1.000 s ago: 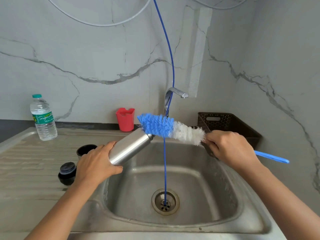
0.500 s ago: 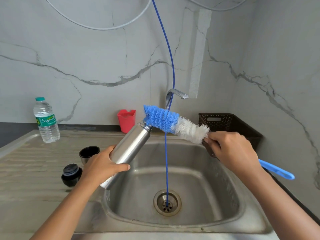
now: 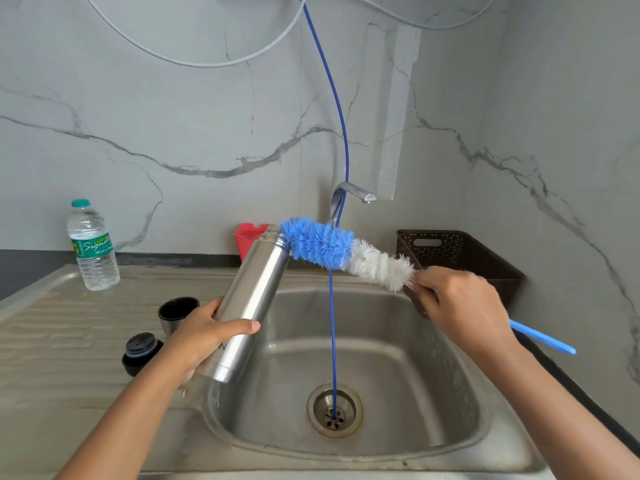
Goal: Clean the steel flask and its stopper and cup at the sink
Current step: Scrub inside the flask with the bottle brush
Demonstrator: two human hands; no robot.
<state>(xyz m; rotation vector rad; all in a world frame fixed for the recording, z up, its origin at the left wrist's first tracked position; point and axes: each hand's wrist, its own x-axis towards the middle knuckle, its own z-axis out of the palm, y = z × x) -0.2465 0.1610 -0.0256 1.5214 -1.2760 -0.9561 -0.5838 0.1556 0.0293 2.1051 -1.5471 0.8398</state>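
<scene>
My left hand [image 3: 204, 336] grips the steel flask [image 3: 251, 299] around its lower body, tilted with its open mouth up and to the right, over the sink's left edge. My right hand [image 3: 460, 306] holds a bottle brush [image 3: 332, 249] by its blue handle; the blue bristle tip touches the flask's mouth and the white bristles sit near my fingers. The black cup [image 3: 178, 311] stands on the drainboard just left of the flask. The dark stopper [image 3: 140, 353] lies in front of it.
The steel sink [image 3: 398, 362] has a drain at its middle, and a thin blue hose [image 3: 332, 323] hangs into it. A tap [image 3: 349, 195] stands behind. A water bottle [image 3: 91, 245], a red holder [image 3: 247, 237] and a dark basket [image 3: 460, 254] line the back.
The flask has tipped more upright, its mouth rising. The brush head rose with it and stays at the mouth. Both hands keep their hold.
</scene>
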